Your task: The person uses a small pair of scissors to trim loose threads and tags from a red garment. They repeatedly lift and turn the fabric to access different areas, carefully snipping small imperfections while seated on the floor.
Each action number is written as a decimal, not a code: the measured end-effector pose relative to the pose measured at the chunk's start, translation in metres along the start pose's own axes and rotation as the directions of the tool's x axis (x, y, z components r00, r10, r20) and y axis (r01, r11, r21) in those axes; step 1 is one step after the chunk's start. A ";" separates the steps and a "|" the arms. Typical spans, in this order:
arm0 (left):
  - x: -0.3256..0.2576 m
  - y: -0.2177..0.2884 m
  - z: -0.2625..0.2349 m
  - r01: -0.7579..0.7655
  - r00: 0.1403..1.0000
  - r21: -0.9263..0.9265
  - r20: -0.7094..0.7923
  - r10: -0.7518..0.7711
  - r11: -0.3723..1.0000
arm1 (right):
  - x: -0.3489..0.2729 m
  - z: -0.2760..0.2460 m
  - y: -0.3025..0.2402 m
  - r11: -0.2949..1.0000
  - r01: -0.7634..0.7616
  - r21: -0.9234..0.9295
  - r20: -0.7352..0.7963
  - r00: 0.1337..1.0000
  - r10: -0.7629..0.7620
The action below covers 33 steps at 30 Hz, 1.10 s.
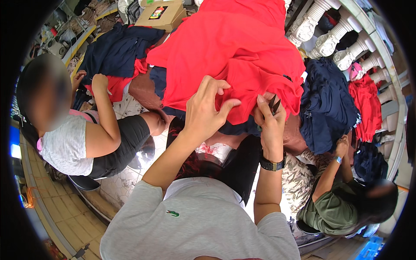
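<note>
A large red garment [242, 52] lies spread over the work surface in front of me. Above its near edge hovers my left hand [207, 108], thumb and forefinger apart with nothing visible between them. My right hand [271, 121] is wrapped round a small pair of thread snips [274, 105]. Their dark pointed blades stick up beside the thumb, and the palm hides the rest. The right thumb and fingertips rest against the red cloth near its gathered, folded part. Whether they also pinch the cloth, I cannot tell.
Navy garments [119, 50] lie piled at the left, with a cardboard box [160, 16] behind. More navy garments [327, 104] and a red garment [366, 106] sit at the right by white balusters [310, 24]. One person [78, 134] sits left, another [342, 203] right, both close to me.
</note>
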<state>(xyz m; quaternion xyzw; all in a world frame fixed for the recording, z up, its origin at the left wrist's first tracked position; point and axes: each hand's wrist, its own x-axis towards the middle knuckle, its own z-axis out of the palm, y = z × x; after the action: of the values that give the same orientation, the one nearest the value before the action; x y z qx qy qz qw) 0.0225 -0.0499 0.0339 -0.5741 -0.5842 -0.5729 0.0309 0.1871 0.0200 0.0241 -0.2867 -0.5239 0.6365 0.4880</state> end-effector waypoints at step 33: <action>-0.009 -0.019 0.015 0.407 0.913 -0.647 0.261 -0.314 0.644 | -0.033 0.050 -0.035 0.917 0.011 -0.398 0.161 0.985 0.058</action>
<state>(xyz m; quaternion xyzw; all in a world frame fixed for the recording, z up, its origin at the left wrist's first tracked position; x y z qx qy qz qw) 0.0209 -0.0389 0.0107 -0.4503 -0.4318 -0.7056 -0.3360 0.1667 -0.0308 0.0669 -0.3309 -0.6783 0.5447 0.3657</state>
